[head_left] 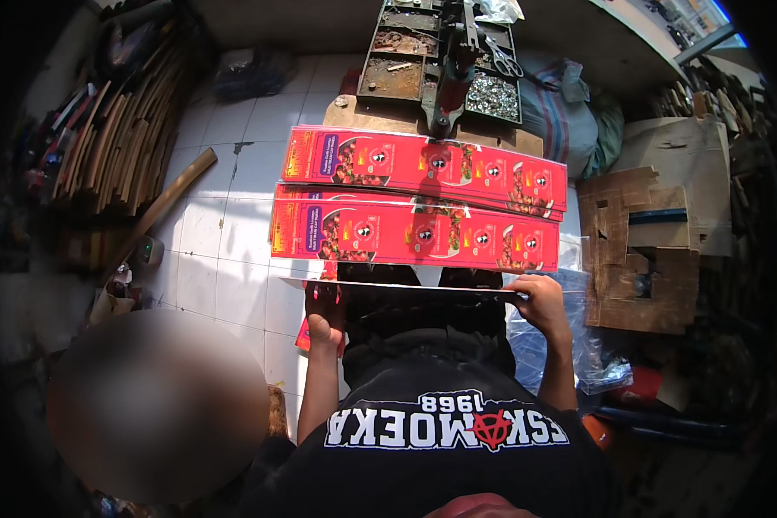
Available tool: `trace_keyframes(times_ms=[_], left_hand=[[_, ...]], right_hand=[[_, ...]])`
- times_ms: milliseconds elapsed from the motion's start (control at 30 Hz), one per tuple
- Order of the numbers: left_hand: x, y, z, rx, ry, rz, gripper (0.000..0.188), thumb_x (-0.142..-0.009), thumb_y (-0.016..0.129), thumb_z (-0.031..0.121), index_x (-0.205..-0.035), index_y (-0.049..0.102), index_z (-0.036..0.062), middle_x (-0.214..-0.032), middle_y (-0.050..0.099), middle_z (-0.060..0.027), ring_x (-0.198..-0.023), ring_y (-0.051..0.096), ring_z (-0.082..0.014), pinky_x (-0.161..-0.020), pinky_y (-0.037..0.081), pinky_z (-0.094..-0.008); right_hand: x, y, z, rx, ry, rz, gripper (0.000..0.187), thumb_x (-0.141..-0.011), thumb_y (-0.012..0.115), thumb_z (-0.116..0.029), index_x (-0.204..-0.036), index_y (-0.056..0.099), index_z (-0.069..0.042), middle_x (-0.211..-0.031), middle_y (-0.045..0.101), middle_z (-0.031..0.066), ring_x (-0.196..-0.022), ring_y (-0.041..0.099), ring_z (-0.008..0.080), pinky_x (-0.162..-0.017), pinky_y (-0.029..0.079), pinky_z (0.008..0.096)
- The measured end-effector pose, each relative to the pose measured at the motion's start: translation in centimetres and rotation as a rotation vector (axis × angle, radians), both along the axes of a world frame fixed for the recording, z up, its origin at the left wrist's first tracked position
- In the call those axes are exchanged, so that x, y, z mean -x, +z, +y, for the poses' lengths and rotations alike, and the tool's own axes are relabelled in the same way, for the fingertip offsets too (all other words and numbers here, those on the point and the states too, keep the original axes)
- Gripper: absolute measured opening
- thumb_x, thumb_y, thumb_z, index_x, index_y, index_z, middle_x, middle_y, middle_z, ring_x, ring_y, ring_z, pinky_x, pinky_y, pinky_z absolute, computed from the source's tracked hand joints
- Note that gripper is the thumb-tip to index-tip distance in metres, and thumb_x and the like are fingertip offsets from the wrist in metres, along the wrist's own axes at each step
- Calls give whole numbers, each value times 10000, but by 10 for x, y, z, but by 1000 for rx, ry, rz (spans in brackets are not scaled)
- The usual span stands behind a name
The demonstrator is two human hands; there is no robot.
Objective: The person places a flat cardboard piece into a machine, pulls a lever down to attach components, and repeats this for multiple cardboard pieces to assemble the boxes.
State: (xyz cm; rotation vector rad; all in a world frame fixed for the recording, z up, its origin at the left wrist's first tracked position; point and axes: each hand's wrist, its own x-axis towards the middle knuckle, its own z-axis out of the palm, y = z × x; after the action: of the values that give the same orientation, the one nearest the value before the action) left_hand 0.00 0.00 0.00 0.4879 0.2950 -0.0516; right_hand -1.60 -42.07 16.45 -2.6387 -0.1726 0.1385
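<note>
Both hands grip a thin flat sheet (406, 288) held edge-on over the lap: left hand (323, 326) fingers pinch its left end, right hand (546, 302) fingers curl around its right end. Beyond lie two long red printed cardboard strips (414, 233), then a metal tray of rivets (440, 60) on the tiled floor (224, 259)

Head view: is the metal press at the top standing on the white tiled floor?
No. The metal press stands on a wooden board among compartment trays of small metal parts, beyond the red printed sheets.
</note>
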Motion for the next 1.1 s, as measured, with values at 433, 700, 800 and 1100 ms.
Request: trace_keyframes(times_ms=[433,700,800,1100], left_hand=[[-59,54,-16,-599,179,145,296,-1017,607,132,-1267,494,22,-1196,613,-112,-1112,622,-186,-922,531,-343],[-63,107,-16,-451,153,162,443,-1019,559,165,-1411,376,70,-1232,596,-169,-974,702,-263,-736,649,-404],[-68,109,-14,-455,140,167,455,-1011,565,160,-1414,377,68,-1232,595,-166,-973,702,-259,-738,650,-406],[-72,118,-27,-447,63,94,499,-991,588,156,-1429,369,59,-1208,600,-149,-953,699,-241,-698,653,-378]], right_hand=[[-67,9,-14,-198,-78,337,435,-726,869,-345,-1052,732,-93,-831,738,102,-772,718,248,-694,530,361],[-76,37,15,-215,65,296,499,-762,866,-326,-1078,676,9,-756,665,112,-687,637,167,-644,494,318],[-73,42,51,-209,-82,260,450,-761,868,-307,-1048,691,-9,-746,666,115,-696,657,173,-645,502,318],[-58,24,47,-569,-288,239,160,-948,694,-113,-914,720,41,-792,710,30,-714,615,63,-630,491,251]])
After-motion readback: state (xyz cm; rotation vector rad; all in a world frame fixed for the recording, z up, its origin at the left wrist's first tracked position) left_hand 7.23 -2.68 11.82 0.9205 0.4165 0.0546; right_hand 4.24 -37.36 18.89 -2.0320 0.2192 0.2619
